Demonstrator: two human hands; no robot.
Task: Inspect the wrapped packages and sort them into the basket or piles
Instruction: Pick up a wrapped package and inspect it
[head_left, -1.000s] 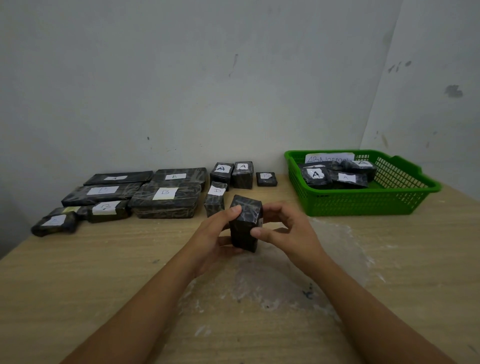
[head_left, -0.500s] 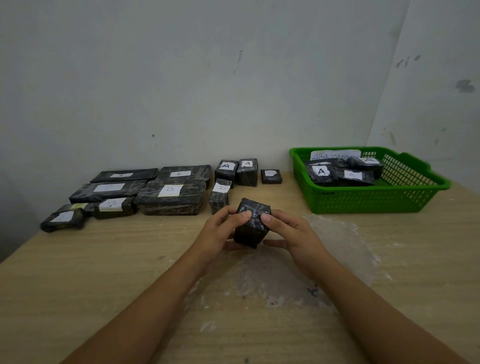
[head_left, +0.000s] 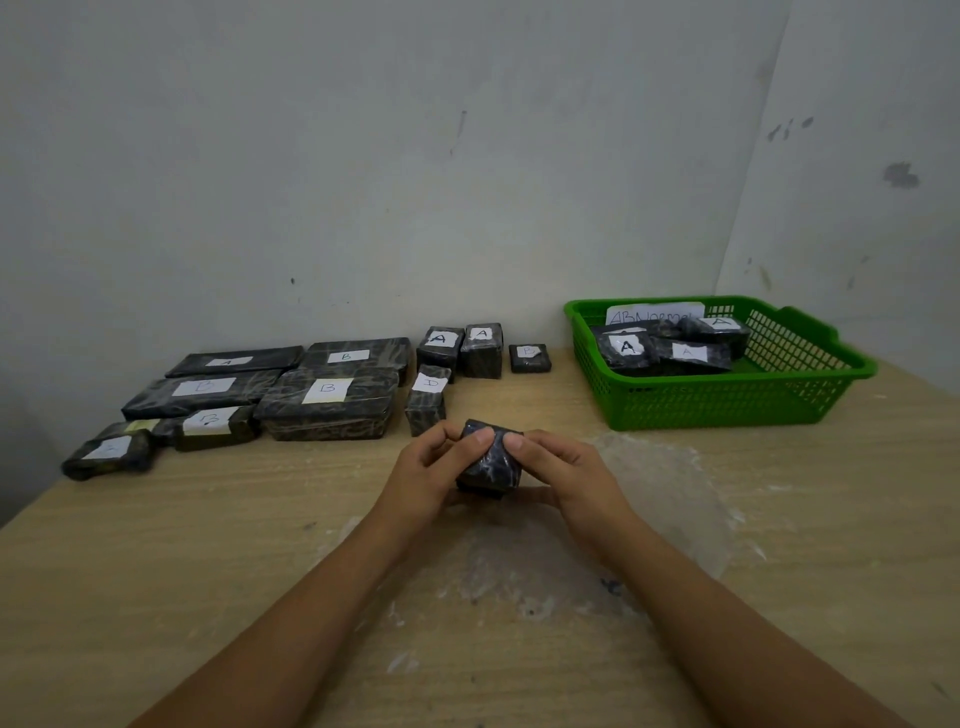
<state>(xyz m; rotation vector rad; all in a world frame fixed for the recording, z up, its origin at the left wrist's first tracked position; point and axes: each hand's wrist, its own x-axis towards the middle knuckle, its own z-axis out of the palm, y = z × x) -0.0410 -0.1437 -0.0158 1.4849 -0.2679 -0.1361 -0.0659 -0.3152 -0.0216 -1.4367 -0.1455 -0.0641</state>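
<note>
Btwn hands (head_left: 566, 470), package (head_left: 491, 460) label unseen.

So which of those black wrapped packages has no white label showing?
The small package gripped by the left hand and right hand; the clearly visible ones on the table and in the green basket show white labels.

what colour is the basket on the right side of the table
Green, a slotted plastic basket; it shows best in the head view, the only one.

Small black package (head_left: 491, 460) between left hand (head_left: 434, 470) and right hand (head_left: 563, 470).
</note>
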